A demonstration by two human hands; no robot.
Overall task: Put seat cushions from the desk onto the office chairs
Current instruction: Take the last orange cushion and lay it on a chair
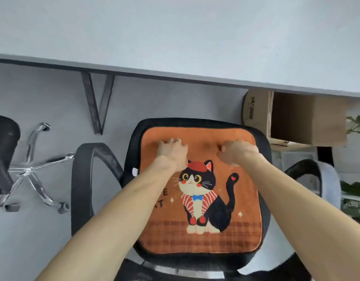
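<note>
An orange seat cushion [205, 230] printed with a black-and-white cat lies flat on the black mesh seat of an office chair [132, 142] in front of me. Both my hands are on the cushion's far part, a little short of its far edge. My left hand [172, 153] has its fingers curled down into the plush fabric. My right hand [237, 152] does the same, thumb tucked toward the cushion. The fabric looks slightly dented between the two hands. The grey desk [175, 37] fills the upper view, with no cushion showing on it.
The chair's black armrests [83, 179] curve up on both sides of the seat. A second chair with a chrome star base [29, 171] stands at the left. A cardboard box [292, 118] sits under the desk at right, with green plants [357, 124] beyond.
</note>
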